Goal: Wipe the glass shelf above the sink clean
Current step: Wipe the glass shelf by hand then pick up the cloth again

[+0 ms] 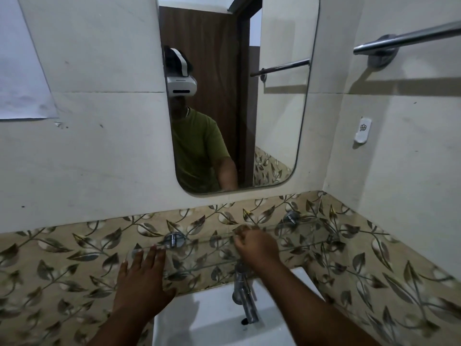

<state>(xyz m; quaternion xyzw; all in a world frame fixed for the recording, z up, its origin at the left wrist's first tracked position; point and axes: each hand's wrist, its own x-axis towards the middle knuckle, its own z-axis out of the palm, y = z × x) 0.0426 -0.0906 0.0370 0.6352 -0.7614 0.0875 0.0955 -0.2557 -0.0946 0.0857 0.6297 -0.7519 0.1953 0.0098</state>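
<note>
Head view, single frame. My left hand (142,278) is flat and open, fingers spread, nothing held; its fingertips lie at the near left corner of the glass shelf (306,236), though whether the palm presses the glass or hovers just off it I cannot tell. My right hand (257,245) is curled into a loose fist over the middle of the same shelf, knuckles up; something small and pale appears bunched at its fingertips, but it is too blurred to say what it is, or whether I grip anything at all.

The shelf itself is clear glass, running from under my left fingertips, beneath my right fist and on to the corner of the wall beyond it; the leaf-patterned tiles (62,265) show straight through it. One chrome bracket (173,240) holds it just beyond my left fingertips; a second bracket (291,217) sits past my right hand, toward the corner.

Below my right wrist stands the chrome tap (245,295), over the white sink (207,318), which lies between my two forearms. Above both hands hangs the mirror (279,108); farther up, right of my right hand, a towel rail (409,38) and a small white wall fitting (362,129).
</note>
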